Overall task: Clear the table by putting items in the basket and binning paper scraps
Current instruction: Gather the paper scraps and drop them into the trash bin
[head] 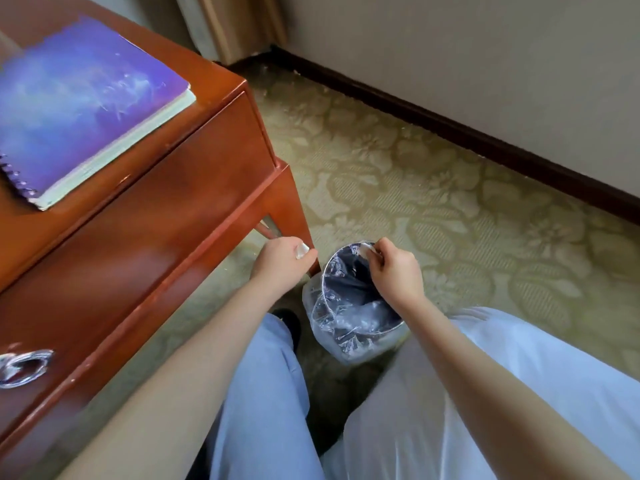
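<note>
A paper scrap point(302, 251) is pinched in the left hand point(282, 263) near the table leg point(294, 202) and a white piece point(366, 251), likely another scrap, in the right hand point(398, 270) over the lined bin point(346, 348) on the floor, both judged light, limp and best held by an edge.

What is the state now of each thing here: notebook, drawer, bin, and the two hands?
Notebook: closed, lying on the table.
Drawer: shut.
Bin: upright, top open, lined with a clear bag.
Left hand: pinches a small white scrap.
Right hand: over the bin, pinches a white piece, unclear what.
</note>
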